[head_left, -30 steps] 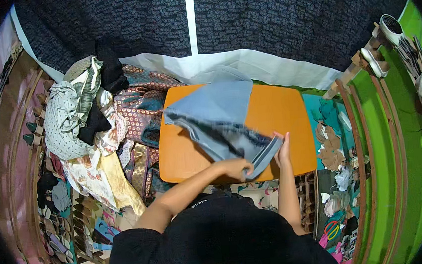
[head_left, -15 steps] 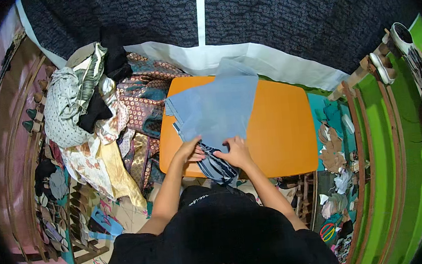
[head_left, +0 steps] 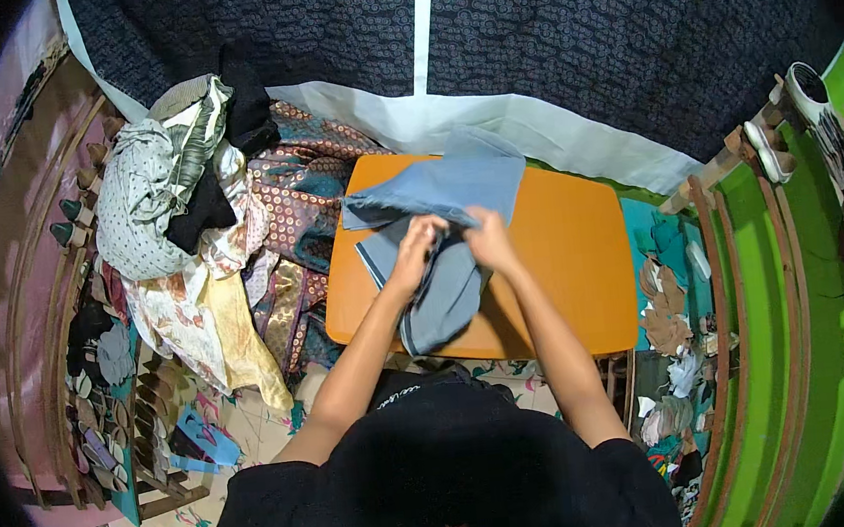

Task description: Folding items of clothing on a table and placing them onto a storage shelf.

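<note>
A blue-grey cloth garment (head_left: 450,301) lies bunched over the left half of an orange table (head_left: 573,270). Its far part spreads toward the table's back edge, while the near part is lifted and folded between my hands. My left hand (head_left: 418,254) is closed on a gathered bit of the cloth near the middle. Just to its right, my right hand (head_left: 488,243) grips the cloth too, slightly smeared by motion. The fingertips of both hands are partly hidden in the folds. The dark patterned strip seen earlier is mostly covered.
Left of the table stands a heap of clothes (head_left: 142,213) over a patterned reddish cloth (head_left: 300,189). Racks hold shoes on both sides, with a white shoe (head_left: 767,151) at right. A dark patterned curtain (head_left: 615,56) hangs behind. Cloth scraps (head_left: 665,312) lie beside the table's right edge.
Both hands have moved up and away from me, lifting the cloth's near part. The garment is now bunched and folded, and the dark patterned strip is mostly out of sight.
</note>
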`<state>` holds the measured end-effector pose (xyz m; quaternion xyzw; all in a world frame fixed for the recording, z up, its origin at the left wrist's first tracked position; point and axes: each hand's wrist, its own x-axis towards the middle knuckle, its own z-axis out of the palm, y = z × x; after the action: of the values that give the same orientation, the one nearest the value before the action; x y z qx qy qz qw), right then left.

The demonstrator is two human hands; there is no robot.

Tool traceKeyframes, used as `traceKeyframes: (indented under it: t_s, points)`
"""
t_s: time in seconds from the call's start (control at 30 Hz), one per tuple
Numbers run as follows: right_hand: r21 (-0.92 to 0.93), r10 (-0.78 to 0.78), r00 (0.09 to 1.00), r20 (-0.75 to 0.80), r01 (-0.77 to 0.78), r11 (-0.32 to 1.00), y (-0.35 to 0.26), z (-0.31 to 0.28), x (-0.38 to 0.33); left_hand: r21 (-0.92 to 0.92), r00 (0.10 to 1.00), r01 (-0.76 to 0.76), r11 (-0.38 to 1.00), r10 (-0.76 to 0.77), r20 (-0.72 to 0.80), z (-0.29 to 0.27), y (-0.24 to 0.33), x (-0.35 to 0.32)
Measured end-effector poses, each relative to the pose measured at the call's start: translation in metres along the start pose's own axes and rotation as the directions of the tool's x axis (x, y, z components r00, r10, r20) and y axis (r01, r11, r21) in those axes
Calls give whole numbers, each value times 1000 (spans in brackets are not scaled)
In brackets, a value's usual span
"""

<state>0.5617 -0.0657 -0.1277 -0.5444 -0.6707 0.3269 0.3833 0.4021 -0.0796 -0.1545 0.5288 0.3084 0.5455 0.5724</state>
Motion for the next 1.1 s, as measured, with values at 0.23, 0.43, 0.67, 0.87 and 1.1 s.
traceKeyframes:
  t_s: [0.23, 0.43, 0.67, 0.87, 1.1]
  points:
    - [719, 512, 624, -589, 116, 685, 37, -136, -42, 930, 883, 244, 276, -459, -96, -41, -68, -2]
    - [109, 513, 268, -815, -799, 591, 222, -114, -251, 981, 931, 135, 139, -357, -78, -26, -85, -31]
    - [-505, 17, 794, -607, -403, 763, 102, -66, -176, 892, 851, 417, 177, -421, -314, -32, -86, 8]
    - [-726, 117, 975, -189, -219, 652, 97, 25, -134, 410, 892, 448, 794, -429, -143, -30, -100, 7]
    - [-578, 132, 986, -100, -166, 799, 129, 17, -116, -48, 838, 543, 839, -544, -32, -23, -39, -7]
